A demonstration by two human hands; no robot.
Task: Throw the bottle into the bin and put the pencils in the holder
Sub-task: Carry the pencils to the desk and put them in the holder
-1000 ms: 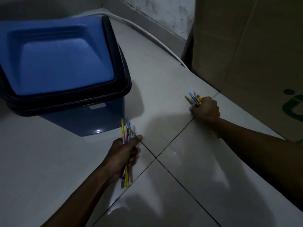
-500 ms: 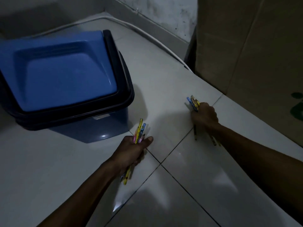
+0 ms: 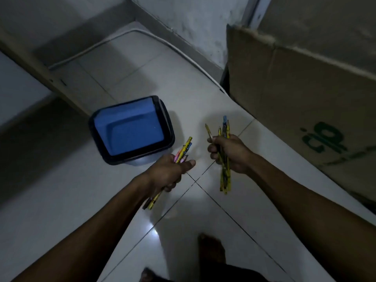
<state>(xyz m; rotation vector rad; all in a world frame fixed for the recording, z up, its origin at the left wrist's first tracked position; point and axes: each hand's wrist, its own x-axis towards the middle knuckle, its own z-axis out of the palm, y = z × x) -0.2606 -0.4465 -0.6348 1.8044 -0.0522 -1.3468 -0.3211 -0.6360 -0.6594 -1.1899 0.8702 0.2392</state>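
My left hand [image 3: 169, 173] grips a bundle of several coloured pencils [image 3: 184, 149], tips pointing up and to the right. In my right hand [image 3: 232, 153] a second bundle of mostly yellow pencils [image 3: 225, 178] stands nearly upright. Both hands hover above the white tiled floor [image 3: 213, 220], about a hand's width apart. The dark bin with a blue swing lid [image 3: 130, 129] stands on the floor just left of and beyond my left hand, lid closed. No bottle or pencil holder is in view.
A large cardboard box [image 3: 305, 98] with a green logo fills the right side. A white cable [image 3: 183, 51] runs along the wall's base. A beam or shelf edge [image 3: 40, 72] crosses the upper left. My bare feet [image 3: 211, 251] show at the bottom.
Both hands have lifted off the floor with their pencil bundles. The view has risen much higher, so the bin looks smaller and farther away, and my feet now show.
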